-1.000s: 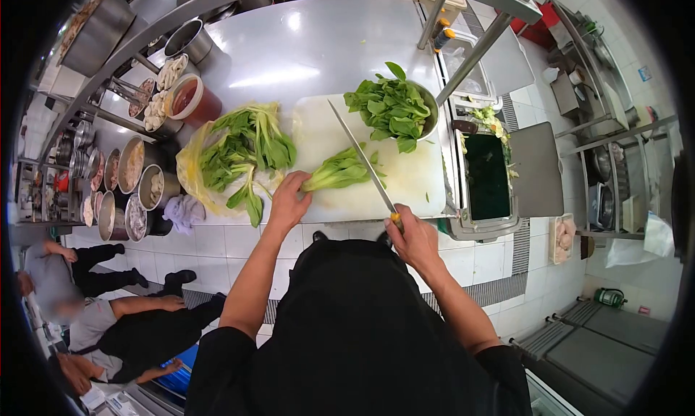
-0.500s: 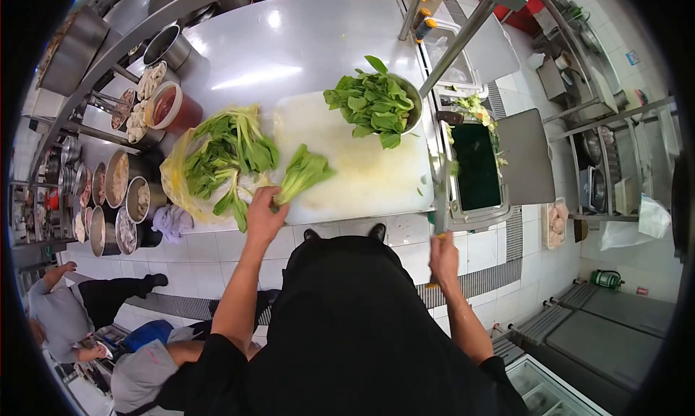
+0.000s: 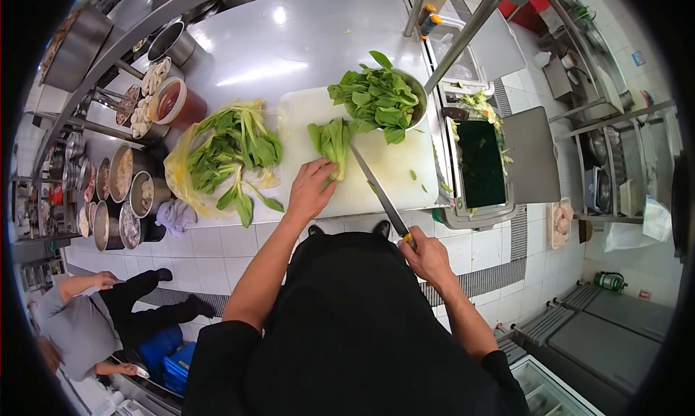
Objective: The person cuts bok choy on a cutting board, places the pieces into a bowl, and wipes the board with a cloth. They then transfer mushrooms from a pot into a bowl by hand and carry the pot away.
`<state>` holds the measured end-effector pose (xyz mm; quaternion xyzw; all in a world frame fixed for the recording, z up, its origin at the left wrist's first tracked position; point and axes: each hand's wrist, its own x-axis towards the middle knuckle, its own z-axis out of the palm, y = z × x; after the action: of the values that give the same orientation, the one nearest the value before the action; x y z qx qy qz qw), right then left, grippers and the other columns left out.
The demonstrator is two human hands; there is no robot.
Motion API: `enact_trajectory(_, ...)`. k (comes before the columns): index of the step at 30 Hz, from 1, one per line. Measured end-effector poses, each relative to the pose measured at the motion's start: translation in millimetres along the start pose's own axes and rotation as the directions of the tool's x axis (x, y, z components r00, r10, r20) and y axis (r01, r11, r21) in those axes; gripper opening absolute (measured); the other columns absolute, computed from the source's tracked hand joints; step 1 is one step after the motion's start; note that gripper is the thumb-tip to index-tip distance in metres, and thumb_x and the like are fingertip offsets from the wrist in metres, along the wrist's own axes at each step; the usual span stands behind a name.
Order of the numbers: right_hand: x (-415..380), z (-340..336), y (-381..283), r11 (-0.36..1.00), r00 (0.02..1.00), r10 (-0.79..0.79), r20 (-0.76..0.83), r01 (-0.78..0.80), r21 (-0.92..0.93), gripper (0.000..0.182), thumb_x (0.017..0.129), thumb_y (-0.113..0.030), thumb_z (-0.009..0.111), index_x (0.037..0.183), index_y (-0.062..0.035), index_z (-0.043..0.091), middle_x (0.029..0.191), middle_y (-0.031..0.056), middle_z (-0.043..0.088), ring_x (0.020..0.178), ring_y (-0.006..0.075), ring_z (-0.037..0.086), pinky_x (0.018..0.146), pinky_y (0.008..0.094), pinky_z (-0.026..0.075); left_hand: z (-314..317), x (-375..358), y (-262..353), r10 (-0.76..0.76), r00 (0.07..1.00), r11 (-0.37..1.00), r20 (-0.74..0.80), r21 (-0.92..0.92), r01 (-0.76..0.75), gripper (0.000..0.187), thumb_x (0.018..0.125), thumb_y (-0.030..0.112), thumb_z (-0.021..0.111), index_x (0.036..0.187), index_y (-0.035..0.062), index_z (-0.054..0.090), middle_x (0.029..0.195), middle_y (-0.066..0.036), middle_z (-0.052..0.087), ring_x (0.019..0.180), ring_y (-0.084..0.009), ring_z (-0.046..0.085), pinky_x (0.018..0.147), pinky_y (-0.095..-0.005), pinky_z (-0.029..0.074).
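My left hand point(image 3: 311, 188) rests over the stem end of a head of bok choy point(image 3: 332, 144) on the white cutting board point(image 3: 362, 191), its fingers closed on it. My right hand point(image 3: 427, 255) grips a long kitchen knife point(image 3: 380, 193) by its yellow handle. The blade slants up and left, its tip close to the right side of the bok choy. Behind, a metal bowl point(image 3: 420, 106) is heaped with leafy greens point(image 3: 380, 97). More bok choy point(image 3: 235, 152) lies in a yellow plastic bag point(image 3: 177, 170) to the left. A few loose leaf bits lie on the board.
A dark green bin point(image 3: 478, 217) with scraps on its rim stands right of the table. Left are a tub of red sauce point(image 3: 172, 104), several metal pots point(image 3: 123, 173) and a cloth point(image 3: 175, 219). A person point(image 3: 79, 307) is at lower left.
My left hand has moved right with the bok choy, away from the bag and onto the board. The knife has swung left from beside the bin to over the board.
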<state>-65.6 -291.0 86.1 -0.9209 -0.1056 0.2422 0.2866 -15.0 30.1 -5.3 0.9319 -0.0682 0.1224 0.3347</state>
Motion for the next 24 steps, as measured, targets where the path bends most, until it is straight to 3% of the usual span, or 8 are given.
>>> enact_trajectory(2,3,1,-2,0.999,1.0,-0.006,-0.014,0.005,-0.036,0.03,0.098,-0.034,0.062,0.106,-0.0053,0.056,0.074,0.0253,0.068,0.076,0.0484,0.067,0.069,0.0569,0.051,4,4,8,-0.104,0.994,0.994,0.046,0.027,0.103,0.05,0.083,0.019,0.076,0.131,0.0093,0.066,0.127,-0.011,0.061,0.114,-0.0333,0.058,0.1,-0.0425,0.049)
enact_trajectory(6,4,-1,-1,1.0,1.0,-0.006,-0.027,0.005,-0.031,0.03,0.098,-0.033,0.062,0.106,-0.005,0.056,0.074,0.0253,0.068,0.076,0.0483,0.066,0.068,0.0569,0.05,-4,14,23,-0.147,0.985,0.989,0.088,0.041,0.143,0.05,0.082,0.021,0.076,0.13,0.0097,0.066,0.137,-0.013,0.055,0.116,-0.0343,0.057,0.101,-0.0429,0.049)
enact_trajectory(8,4,-1,1,0.999,1.0,0.004,-0.027,-0.006,-0.05,0.029,0.097,-0.032,0.063,0.106,-0.0052,0.056,0.074,0.0252,0.068,0.076,0.0485,0.066,0.069,0.057,0.05,-12,23,29,-0.043,0.982,0.986,0.186,0.165,0.012,0.049,0.083,0.021,0.075,0.129,0.009,0.065,0.143,-0.016,0.049,0.118,-0.0364,0.055,0.101,-0.0444,0.049)
enact_trajectory(12,8,2,6,0.999,0.999,-0.008,-0.043,0.006,-0.04,0.029,0.097,-0.032,0.063,0.105,-0.005,0.056,0.075,0.0255,0.068,0.076,0.0489,0.066,0.068,0.0573,0.05,-8,37,22,0.018,0.958,0.971,0.285,0.224,-0.085,0.047,0.082,0.019,0.076,0.127,0.0087,0.064,0.145,-0.018,0.045,0.119,-0.0396,0.054,0.102,-0.0462,0.048)
enact_trajectory(14,9,4,7,0.999,0.997,-0.026,-0.07,0.025,-0.022,0.029,0.098,-0.032,0.062,0.105,-0.0049,0.055,0.075,0.0256,0.068,0.075,0.0489,0.066,0.068,0.0576,0.05,-6,35,21,-0.137,0.972,0.987,0.192,-0.052,0.15,0.044,0.081,0.015,0.077,0.123,0.0104,0.065,0.144,-0.018,0.046,0.122,-0.0421,0.052,0.103,-0.0497,0.047)
enact_trajectory(18,15,8,15,0.998,0.997,-0.02,-0.081,0.016,-0.053,0.029,0.098,-0.032,0.062,0.105,-0.005,0.055,0.076,0.0254,0.068,0.076,0.0485,0.066,0.068,0.0574,0.05,-1,-2,9,0.022,1.0,0.996,0.017,0.088,-0.023,0.044,0.081,0.013,0.079,0.121,0.0079,0.064,0.143,-0.018,0.047,0.121,-0.0407,0.053,0.101,-0.0491,0.048)
enact_trajectory(20,17,7,19,0.989,1.0,-0.017,-0.014,0.015,-0.15,0.028,0.098,-0.032,0.061,0.106,-0.0051,0.054,0.076,0.0248,0.068,0.076,0.0482,0.066,0.068,0.0571,0.05,-2,-22,8,-0.052,0.995,0.997,-0.079,0.061,0.057,0.042,0.082,0.015,0.079,0.12,0.0062,0.065,0.141,-0.018,0.048,0.12,-0.0392,0.054,0.099,-0.048,0.049)
enact_trajectory(24,19,5,8,0.995,0.995,-0.066,-0.076,0.06,-0.078,0.029,0.098,-0.032,0.061,0.105,-0.0054,0.054,0.076,0.0245,0.069,0.076,0.0482,0.066,0.068,0.057,0.05,-3,-37,5,-0.162,0.978,0.984,-0.13,0.052,0.169,0.042,0.083,0.016,0.079,0.121,0.006,0.065,0.139,-0.018,0.049,0.12,-0.0381,0.055,0.097,-0.0468,0.05)
